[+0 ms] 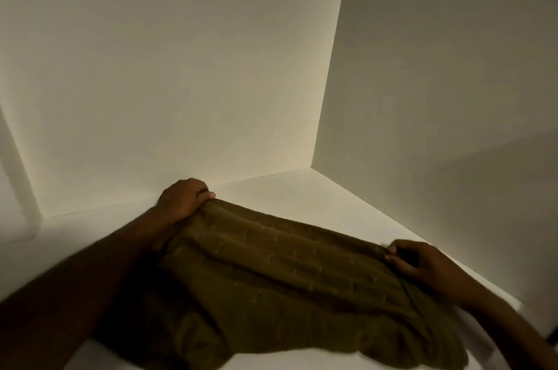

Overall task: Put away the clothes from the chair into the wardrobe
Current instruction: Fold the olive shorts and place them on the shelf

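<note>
An olive-brown folded garment with faint small marks lies flat on a white wardrobe shelf. My left hand grips its far left corner, fingers curled over the edge close to the back wall. My right hand pinches the far right corner between thumb and fingers. Both forearms reach in from the bottom of the view. The garment's near edge hangs slightly past the shelf's front.
The white back panel of the wardrobe rises just behind my left hand. The right side panel stands close beyond my right hand. A left side panel shows at the far left. Bare shelf lies behind the garment.
</note>
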`<state>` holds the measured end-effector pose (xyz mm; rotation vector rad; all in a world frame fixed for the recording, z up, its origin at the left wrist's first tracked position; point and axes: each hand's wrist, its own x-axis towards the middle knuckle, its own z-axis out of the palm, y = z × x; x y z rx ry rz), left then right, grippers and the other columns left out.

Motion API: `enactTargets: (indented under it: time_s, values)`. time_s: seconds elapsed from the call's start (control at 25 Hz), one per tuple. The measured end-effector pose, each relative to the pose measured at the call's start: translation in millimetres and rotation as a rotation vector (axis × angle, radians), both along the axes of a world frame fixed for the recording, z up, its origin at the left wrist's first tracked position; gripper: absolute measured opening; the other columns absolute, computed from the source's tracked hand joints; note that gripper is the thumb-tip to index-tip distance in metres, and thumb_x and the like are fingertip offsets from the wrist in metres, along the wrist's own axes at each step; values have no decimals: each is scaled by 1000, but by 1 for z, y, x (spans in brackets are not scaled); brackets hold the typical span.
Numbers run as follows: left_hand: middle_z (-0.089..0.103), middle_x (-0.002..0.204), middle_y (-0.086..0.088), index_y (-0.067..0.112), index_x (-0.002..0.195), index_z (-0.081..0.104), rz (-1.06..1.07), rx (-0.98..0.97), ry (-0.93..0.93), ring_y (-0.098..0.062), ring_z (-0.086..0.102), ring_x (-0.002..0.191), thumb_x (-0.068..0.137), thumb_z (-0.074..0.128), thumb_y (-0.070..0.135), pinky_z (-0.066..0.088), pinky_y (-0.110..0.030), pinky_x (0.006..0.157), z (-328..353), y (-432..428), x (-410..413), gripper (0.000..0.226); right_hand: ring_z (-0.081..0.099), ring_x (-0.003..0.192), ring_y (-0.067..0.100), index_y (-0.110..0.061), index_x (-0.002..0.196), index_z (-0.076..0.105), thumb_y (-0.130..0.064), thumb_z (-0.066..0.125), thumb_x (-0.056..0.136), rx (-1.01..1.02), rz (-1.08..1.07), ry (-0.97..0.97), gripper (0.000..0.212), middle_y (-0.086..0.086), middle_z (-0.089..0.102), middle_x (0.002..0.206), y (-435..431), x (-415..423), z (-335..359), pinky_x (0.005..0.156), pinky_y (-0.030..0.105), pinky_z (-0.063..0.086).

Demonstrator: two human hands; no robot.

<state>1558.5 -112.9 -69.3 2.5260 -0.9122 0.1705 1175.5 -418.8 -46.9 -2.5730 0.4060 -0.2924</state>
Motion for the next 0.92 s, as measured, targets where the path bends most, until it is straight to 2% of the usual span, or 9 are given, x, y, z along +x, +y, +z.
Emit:
enactTargets:
  time_s: [0.08, 0.24, 0.36, 0.44, 0.56, 0.64, 0.72, 0.84, 0.92]
  values:
    - [63, 91, -2, 13, 85, 68, -171, 118, 34, -20, 59, 88, 92, 54, 38, 43, -34, 77, 12, -44, 9, 29, 59, 61, 5, -36, 87, 61, -86, 44, 67, -36, -145, 12, 57, -10, 66, 71, 38, -39, -9, 63, 23, 47]
    - [65, 103, -3, 13, 91, 68, -377, 177, -21, -21, 58, 96, 91, 55, 38, 42, -34, 81, 23, -162, -9, 28, 64, 57, 3, -54, 72, 54, -74, 55, 73, -97, -437, -289, 20, -21, 59, 57, 115, -77, -61, 63, 17, 47]
    - [66, 105, -1, 16, 94, 67, -404, 60, 23, -22, 58, 101, 89, 57, 44, 41, -33, 81, 1, -237, -40, 31, 54, 43, -3, -66, 85, 51, -86, 37, 72, 32, -459, -429, 27, -24, 53, 46, 139, -74, -83, 47, 11, 41]
    - [66, 101, 0, 15, 93, 64, -342, -87, 68, -22, 59, 99, 84, 64, 45, 41, -33, 82, -13, -254, -51, 31, 39, 33, -14, -63, 97, 49, -69, 47, 74, 14, -476, -498, 24, -25, 43, 37, 151, -69, -78, 47, 6, 31]
    - [67, 106, -2, 15, 97, 67, -340, -151, 149, -21, 59, 104, 83, 69, 32, 39, -28, 85, -11, -249, -46, 22, 45, 61, -31, -58, 91, 47, -47, 52, 66, -137, -555, -512, 28, -32, 48, 48, 159, -66, -71, 62, 14, 37]
    - [63, 120, -6, 17, 115, 61, -416, -55, 265, -23, 56, 114, 89, 63, 25, 40, -27, 92, 6, -230, -40, 28, 42, 67, -25, -59, 83, 46, -49, 41, 81, -285, -560, -541, 11, -30, 29, 41, 162, -64, -64, 64, 20, 37]
    - [52, 136, -7, 18, 136, 43, -447, 73, 371, -25, 49, 125, 93, 58, 28, 37, -32, 102, 24, -206, -35, 47, 32, 61, -10, -54, 83, 46, -56, 22, 94, -378, -560, -552, 26, -34, 11, 46, 163, -62, -53, 63, 20, 37]
    - [41, 147, -5, 17, 143, 33, -372, 339, 73, -24, 40, 134, 95, 50, 40, 25, -45, 112, 27, -168, -48, 56, 32, 62, -11, -45, 82, 47, -55, 34, 86, -334, -618, -583, 17, -37, 11, 52, 169, -61, -50, 66, 26, 37]
    - [48, 141, 0, 22, 137, 41, -341, 294, -19, -21, 45, 128, 94, 45, 49, 30, -45, 107, 23, -141, -65, 51, 39, 64, -14, -48, 80, 50, -54, 43, 75, -278, -604, -548, 11, -36, 22, 46, 170, -64, -56, 62, 25, 35]
